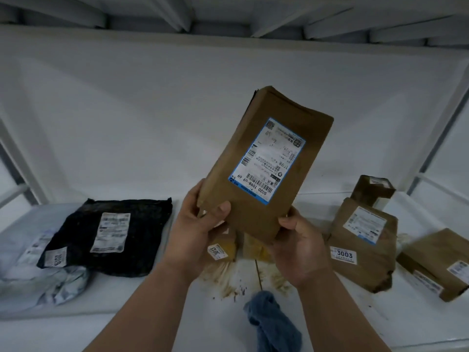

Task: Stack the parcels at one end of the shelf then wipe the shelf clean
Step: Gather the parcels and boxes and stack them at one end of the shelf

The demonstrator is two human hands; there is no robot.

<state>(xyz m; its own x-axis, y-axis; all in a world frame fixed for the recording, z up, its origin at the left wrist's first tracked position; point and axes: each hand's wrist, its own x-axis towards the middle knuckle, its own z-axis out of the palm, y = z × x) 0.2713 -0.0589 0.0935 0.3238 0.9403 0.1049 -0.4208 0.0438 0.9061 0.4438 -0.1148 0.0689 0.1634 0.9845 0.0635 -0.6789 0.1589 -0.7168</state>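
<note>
Brown parcel [264,161] gripped at lower end by left hand [195,232] and right hand [299,247]; long axis upright, tilted right; black parcel [114,235] lay left, nearer left hand.

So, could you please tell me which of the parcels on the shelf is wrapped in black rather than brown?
The black parcel lying flat at the left, partly on a pale grey bag. The other parcels are brown.

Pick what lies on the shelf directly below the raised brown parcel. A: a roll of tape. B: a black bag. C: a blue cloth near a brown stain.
C: the blue cloth lies beside the brown stain, under the brown parcel held by both hands.
</note>
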